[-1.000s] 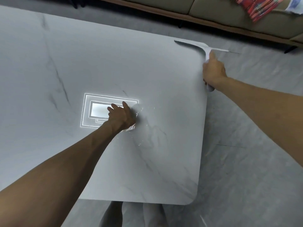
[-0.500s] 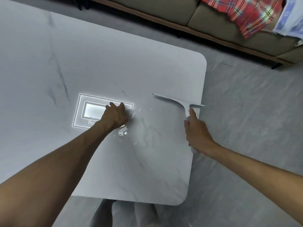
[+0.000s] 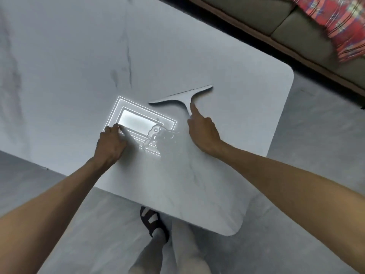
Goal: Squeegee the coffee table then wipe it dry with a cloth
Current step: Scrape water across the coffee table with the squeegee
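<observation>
The right hand (image 3: 203, 133) grips the handle of the squeegee (image 3: 181, 95), index finger laid straight along it. The squeegee is pale grey and T-shaped, with a thin, slightly curved blade set slantwise on the table (image 3: 59, 66) just beyond that fingertip. The left hand (image 3: 110, 143) holds nothing; its loosely bent fingers rest their tips on the tabletop. Between the hands lie a small puddle (image 3: 158, 135) and a bright rectangular reflection (image 3: 136, 121). Far beyond the right hand stands a sofa (image 3: 256, 14).
</observation>
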Demonstrator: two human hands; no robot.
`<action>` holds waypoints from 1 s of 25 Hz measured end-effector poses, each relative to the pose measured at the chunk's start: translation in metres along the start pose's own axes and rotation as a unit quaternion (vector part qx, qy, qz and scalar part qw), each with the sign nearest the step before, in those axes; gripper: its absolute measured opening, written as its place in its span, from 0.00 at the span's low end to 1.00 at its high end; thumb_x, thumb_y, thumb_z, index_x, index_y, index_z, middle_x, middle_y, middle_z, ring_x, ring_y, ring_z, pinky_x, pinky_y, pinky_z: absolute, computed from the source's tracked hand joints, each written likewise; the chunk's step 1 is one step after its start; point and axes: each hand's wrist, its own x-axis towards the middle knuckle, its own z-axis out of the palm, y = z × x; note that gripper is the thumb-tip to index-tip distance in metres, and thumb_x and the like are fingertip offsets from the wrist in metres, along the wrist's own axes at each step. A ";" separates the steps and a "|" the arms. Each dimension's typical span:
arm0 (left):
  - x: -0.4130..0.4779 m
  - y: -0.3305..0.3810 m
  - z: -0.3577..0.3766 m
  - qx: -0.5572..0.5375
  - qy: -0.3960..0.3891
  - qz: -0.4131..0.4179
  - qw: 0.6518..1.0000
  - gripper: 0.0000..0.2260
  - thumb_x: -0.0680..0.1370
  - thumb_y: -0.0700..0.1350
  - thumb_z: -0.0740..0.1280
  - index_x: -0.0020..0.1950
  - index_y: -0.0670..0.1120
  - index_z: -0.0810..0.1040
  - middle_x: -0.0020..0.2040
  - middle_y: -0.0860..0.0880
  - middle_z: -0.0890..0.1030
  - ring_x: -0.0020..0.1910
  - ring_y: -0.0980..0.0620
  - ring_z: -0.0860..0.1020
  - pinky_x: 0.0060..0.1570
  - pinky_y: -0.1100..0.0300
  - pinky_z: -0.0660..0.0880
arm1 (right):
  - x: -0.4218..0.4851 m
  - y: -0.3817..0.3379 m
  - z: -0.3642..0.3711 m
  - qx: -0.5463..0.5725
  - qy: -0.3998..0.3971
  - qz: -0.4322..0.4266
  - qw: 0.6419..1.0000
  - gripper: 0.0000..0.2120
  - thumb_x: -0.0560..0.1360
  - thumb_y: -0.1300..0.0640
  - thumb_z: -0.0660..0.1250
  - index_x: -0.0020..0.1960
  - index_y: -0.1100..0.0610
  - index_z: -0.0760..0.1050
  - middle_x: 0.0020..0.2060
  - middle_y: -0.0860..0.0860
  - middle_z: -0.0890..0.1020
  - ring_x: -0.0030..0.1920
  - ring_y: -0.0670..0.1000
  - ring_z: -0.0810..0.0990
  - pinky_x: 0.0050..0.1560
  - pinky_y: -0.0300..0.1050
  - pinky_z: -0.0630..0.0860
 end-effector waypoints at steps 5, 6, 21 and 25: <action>-0.044 -0.052 0.024 -0.005 -0.065 0.014 0.998 0.19 0.77 0.37 0.58 0.69 0.41 0.65 0.63 0.36 0.70 0.58 0.35 0.72 0.52 0.50 0.68 | -0.088 0.041 0.021 -0.097 -0.032 -0.049 0.994 0.24 0.82 0.53 0.53 0.75 0.39 0.56 0.32 0.48 0.76 0.30 0.51 0.73 0.32 0.44 0.65; -0.054 -0.058 0.026 -0.017 -0.073 0.016 0.997 0.19 0.77 0.37 0.58 0.69 0.42 0.66 0.64 0.38 0.71 0.59 0.36 0.73 0.51 0.52 0.67 | -0.105 0.053 0.017 -0.122 -0.045 -0.046 0.990 0.23 0.82 0.52 0.52 0.75 0.38 0.56 0.32 0.47 0.77 0.31 0.49 0.73 0.32 0.44 0.65; -0.094 -0.127 0.049 -0.101 0.042 -0.020 0.994 0.16 0.77 0.37 0.54 0.65 0.38 0.69 0.62 0.38 0.74 0.62 0.39 0.71 0.64 0.49 0.68 | -0.050 -0.074 0.061 -0.059 0.004 -0.062 0.996 0.24 0.80 0.51 0.48 0.76 0.45 0.56 0.54 0.58 0.80 0.53 0.62 0.76 0.55 0.52 0.73; -0.097 -0.124 0.053 -0.094 0.013 -0.023 0.995 0.17 0.70 0.35 0.61 0.59 0.39 0.70 0.56 0.39 0.74 0.57 0.39 0.72 0.56 0.45 0.73 | -0.098 -0.046 0.096 -0.112 -0.022 -0.106 0.988 0.22 0.82 0.52 0.49 0.76 0.44 0.56 0.46 0.57 0.81 0.45 0.62 0.78 0.43 0.49 0.71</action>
